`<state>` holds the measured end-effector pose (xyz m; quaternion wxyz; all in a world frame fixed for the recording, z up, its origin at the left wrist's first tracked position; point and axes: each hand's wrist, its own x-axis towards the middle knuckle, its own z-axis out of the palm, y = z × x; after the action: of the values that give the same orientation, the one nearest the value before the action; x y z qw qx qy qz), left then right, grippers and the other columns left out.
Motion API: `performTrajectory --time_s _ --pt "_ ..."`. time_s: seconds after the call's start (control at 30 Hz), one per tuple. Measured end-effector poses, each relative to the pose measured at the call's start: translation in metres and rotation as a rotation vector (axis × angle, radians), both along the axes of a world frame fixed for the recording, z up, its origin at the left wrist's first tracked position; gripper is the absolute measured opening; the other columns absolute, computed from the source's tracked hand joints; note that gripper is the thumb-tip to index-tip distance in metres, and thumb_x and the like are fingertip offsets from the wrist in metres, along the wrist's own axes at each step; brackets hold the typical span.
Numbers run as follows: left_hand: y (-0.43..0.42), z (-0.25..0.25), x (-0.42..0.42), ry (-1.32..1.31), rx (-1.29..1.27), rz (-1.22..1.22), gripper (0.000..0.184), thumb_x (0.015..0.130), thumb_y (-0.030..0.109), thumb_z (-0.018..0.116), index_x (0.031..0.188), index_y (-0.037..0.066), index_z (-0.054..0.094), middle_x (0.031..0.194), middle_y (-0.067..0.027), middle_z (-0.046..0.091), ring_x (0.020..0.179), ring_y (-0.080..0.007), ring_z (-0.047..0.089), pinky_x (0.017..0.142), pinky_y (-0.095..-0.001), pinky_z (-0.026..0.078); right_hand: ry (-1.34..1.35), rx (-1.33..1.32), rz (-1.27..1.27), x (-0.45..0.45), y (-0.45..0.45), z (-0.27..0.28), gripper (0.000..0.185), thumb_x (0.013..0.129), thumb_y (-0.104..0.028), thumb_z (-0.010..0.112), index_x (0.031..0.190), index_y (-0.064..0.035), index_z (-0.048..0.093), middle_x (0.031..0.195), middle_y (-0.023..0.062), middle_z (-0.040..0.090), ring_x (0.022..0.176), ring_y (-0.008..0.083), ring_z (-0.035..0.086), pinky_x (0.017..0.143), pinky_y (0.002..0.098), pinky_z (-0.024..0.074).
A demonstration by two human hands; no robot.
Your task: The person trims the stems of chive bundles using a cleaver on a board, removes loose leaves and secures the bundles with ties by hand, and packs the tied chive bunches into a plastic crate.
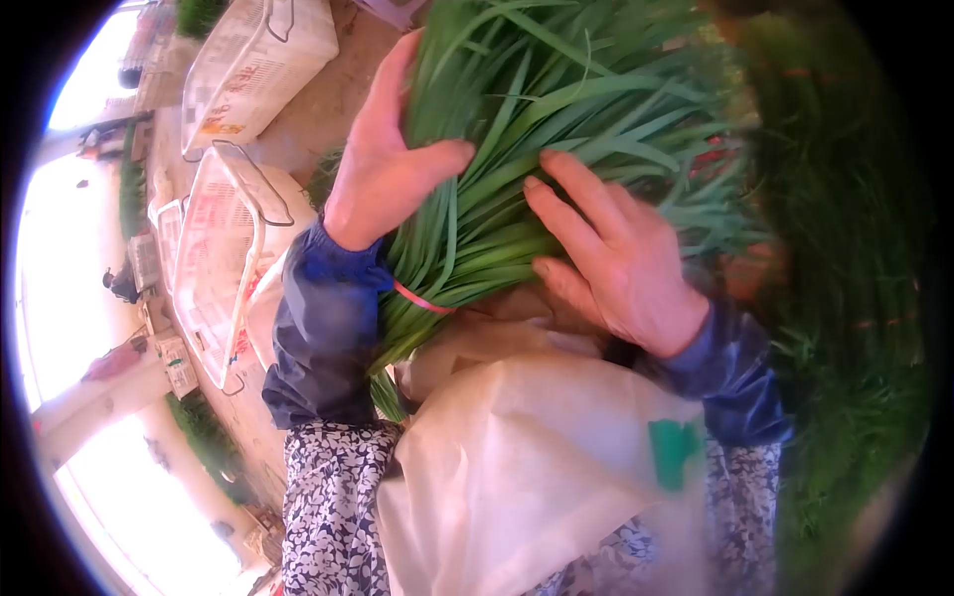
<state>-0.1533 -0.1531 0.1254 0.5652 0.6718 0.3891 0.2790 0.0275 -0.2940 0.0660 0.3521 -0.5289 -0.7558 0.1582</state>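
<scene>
A large bunch of garlic chives (pixel 556 104) lies across in front of me, its long flat leaves fanning toward the upper right. Close to the stem ends, a red band (pixel 422 299) runs around it. My left hand (pixel 383 169) clasps the bunch from the left side, thumb over the leaves and the other fingers mostly hidden behind them. From the right, my right hand (pixel 631 263) rests on the leaves with its fingers stretched out and apart.
White plastic crates with wire handles, one higher up (pixel 260 74) and one lower (pixel 214 268), stand at left. Dark, blurred greens (pixel 845 328) fill the right side. A pale apron (pixel 507 457) with a green patch (pixel 674 454) covers my lap.
</scene>
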Motion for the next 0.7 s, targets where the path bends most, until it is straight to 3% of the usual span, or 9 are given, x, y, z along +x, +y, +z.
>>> performTrajectory --time_s 0.07,0.1,0.17,0.23,0.3,0.33,0.47,0.6,0.7 --pt "-0.011 0.006 0.003 0.341 0.116 -0.077 0.095 0.067 0.005 0.073 0.150 -0.001 0.026 0.134 -0.0195 0.053 0.123 -0.0231 0.053 0.103 -0.0334 0.042 -0.005 0.038 -0.021 -0.001 0.006 0.001 0.053 0.076 -0.019 0.073 0.123 -0.0021 0.057 0.125 0.0177 0.056 0.093 0.0330 0.061 0.077 0.0408 0.0528" --pt "-0.013 0.003 0.003 0.339 0.104 -0.079 0.095 0.067 0.005 0.073 0.150 -0.001 0.026 0.134 -0.0195 0.053 0.123 -0.0231 0.053 0.103 -0.0334 0.042 -0.007 0.026 -0.020 0.000 0.007 0.003 0.053 0.076 -0.019 0.073 0.123 -0.0021 0.057 0.125 0.0177 0.056 0.093 0.0330 0.061 0.077 0.0408 0.0528" --pt "-0.015 -0.002 0.000 0.460 0.434 -0.280 0.103 0.064 0.011 0.078 0.151 0.000 0.024 0.133 -0.0221 0.053 0.126 -0.0275 0.051 0.107 -0.0361 0.038 0.118 0.047 -0.075 0.002 0.007 0.007 0.041 0.076 -0.013 0.073 0.115 -0.0030 0.061 0.108 0.0152 0.060 0.087 0.0325 0.062 0.071 0.0394 0.0531" --pt "-0.011 -0.008 -0.006 0.465 0.456 -0.265 0.103 0.064 0.009 0.076 0.152 0.001 0.023 0.136 -0.0222 0.051 0.130 -0.0299 0.048 0.110 -0.0370 0.034 0.107 0.064 -0.081 0.000 0.008 0.001 0.035 0.076 -0.010 0.073 0.109 -0.0033 0.063 0.101 0.0135 0.060 0.083 0.0317 0.062 0.068 0.0385 0.0526" --pt "-0.007 -0.009 -0.010 0.321 0.215 -0.182 0.101 0.065 0.007 0.074 0.152 0.000 0.023 0.140 -0.0213 0.049 0.131 -0.0284 0.047 0.111 -0.0354 0.034 0.098 0.085 -0.084 -0.001 0.008 -0.002 0.029 0.076 -0.007 0.073 0.103 -0.0036 0.064 0.094 0.0118 0.061 0.079 0.0310 0.062 0.065 0.0376 0.0521" --pt "-0.005 -0.006 -0.009 0.270 0.137 -0.164 0.101 0.066 -0.004 0.067 0.155 0.003 0.019 0.146 -0.0133 0.043 0.130 -0.0189 0.046 0.109 -0.0318 0.036 0.060 0.088 -0.100 -0.003 0.010 -0.001 0.025 0.075 -0.006 0.073 0.099 -0.0041 0.065 0.092 0.0106 0.061 0.077 0.0298 0.062 0.063 0.0371 0.0514" --pt "0.030 -0.021 -0.027 0.170 0.191 -0.085 0.100 0.067 -0.005 0.066 0.155 0.003 0.019 0.144 -0.0124 0.046 0.127 -0.0184 0.049 0.108 -0.0315 0.037 -0.057 0.089 -0.114 -0.025 0.048 -0.013 0.019 0.073 -0.006 0.073 0.091 -0.0053 0.067 0.091 0.0090 0.061 0.074 0.0288 0.061 0.063 0.0370 0.0503" --pt "0.026 -0.001 -0.022 0.333 0.229 -0.188 0.104 0.069 -0.004 0.066 0.156 0.001 0.008 0.154 -0.0183 0.032 0.142 -0.0251 0.033 0.115 -0.0326 0.028 -0.307 0.208 -0.158 -0.016 0.060 0.015 0.019 0.072 -0.006 0.073 0.091 -0.0055 0.067 0.091 0.0078 0.061 0.075 0.0292 0.060 0.064 0.0366 0.0491" --pt "0.022 -0.004 -0.024 0.388 0.385 -0.227 0.104 0.068 -0.006 0.066 0.155 -0.001 0.008 0.153 -0.0178 0.033 0.141 -0.0236 0.034 0.114 -0.0324 0.029 -0.053 0.426 -0.007 -0.019 0.069 0.024 0.019 0.075 -0.007 0.072 0.092 -0.0050 0.064 0.090 0.0087 0.061 0.075 0.0304 0.059 0.066 0.0369 0.0479"
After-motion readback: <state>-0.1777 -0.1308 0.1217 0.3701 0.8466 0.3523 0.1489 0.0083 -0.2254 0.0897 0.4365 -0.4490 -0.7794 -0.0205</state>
